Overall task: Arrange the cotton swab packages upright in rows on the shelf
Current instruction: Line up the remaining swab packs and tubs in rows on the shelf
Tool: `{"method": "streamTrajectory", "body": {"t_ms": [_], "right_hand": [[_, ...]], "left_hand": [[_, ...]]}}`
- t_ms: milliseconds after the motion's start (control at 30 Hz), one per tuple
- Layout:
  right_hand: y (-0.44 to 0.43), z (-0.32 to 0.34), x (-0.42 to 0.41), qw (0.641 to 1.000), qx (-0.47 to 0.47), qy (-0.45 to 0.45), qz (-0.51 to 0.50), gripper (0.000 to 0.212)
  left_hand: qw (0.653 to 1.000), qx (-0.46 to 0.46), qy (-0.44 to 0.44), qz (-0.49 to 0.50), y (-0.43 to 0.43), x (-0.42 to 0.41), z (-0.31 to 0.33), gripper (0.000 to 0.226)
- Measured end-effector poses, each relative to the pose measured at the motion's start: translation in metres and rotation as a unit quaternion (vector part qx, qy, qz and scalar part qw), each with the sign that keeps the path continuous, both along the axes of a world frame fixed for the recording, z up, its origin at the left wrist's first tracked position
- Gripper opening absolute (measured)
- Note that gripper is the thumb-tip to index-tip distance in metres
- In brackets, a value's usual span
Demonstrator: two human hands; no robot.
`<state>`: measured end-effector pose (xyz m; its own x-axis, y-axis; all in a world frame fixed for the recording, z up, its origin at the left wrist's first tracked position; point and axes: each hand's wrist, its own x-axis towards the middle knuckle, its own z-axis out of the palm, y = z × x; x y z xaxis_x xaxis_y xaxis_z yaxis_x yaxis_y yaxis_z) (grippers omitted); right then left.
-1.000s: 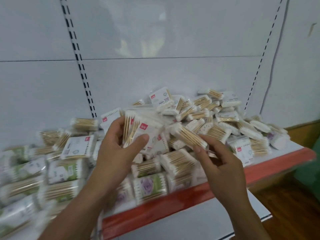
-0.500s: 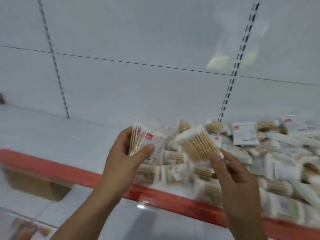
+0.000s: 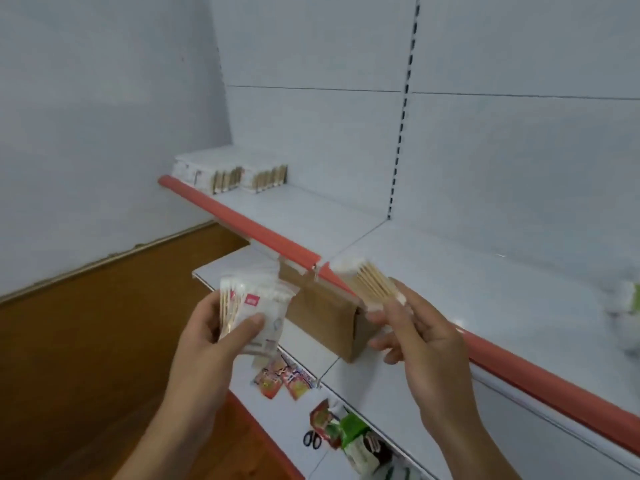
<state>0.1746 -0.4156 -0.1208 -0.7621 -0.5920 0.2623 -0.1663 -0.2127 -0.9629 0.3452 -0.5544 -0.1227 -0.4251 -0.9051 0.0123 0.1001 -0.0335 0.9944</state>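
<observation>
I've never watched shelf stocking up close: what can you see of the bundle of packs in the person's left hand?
The bundle of packs is several flat, clear-and-white plastic cotton swab packages stacked face to face. Pale wooden sticks show along its left edge; the front pack bears a small red label. The left hand grips it roughly upright, thumb across the front, fingers behind. It is held in the air before the lower shelf, touching nothing else.

- We see clear, crinkly plastic film on the swab packs [image 3: 263,313], with wooden sticks inside.
- The shelf [image 3: 346,216] looks like smooth painted metal, and its red edge strip [image 3: 242,220] like matt plastic.
- The cardboard box [image 3: 325,320] is plain matt brown.
- The floor [image 3: 86,341] is wood with a slight sheen.
</observation>
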Motion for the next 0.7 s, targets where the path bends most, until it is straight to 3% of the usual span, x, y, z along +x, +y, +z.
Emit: {"method": "streamTrajectory", "body": {"t_ms": [167,333,500,700], "right_hand": [[-0.087,-0.015,0.007,0.995,-0.011,-0.071,0.066,0.026],[-0.186,-0.025,-0.012,0.999,-0.01,-0.034,0.04,0.021],[-0.284,-0.017,-0.041,1.0,-0.009,-0.005,-0.024,0.029],[-0.376,-0.014,-0.055,1.0,0.0,-0.02,-0.014,0.042]], "left_hand": [[0.999,0.01,0.009,0.048,-0.064,0.019,-0.018,0.042],[0.999,-0.014,0.018,0.033,-0.158,0.001,-0.022,0.039],[1.0,-0.024,0.001,-0.016,-0.268,-0.035,-0.013,0.056],[0.998,-0.031,0.013,-0.048,-0.383,-0.063,-0.009,0.056]]}}
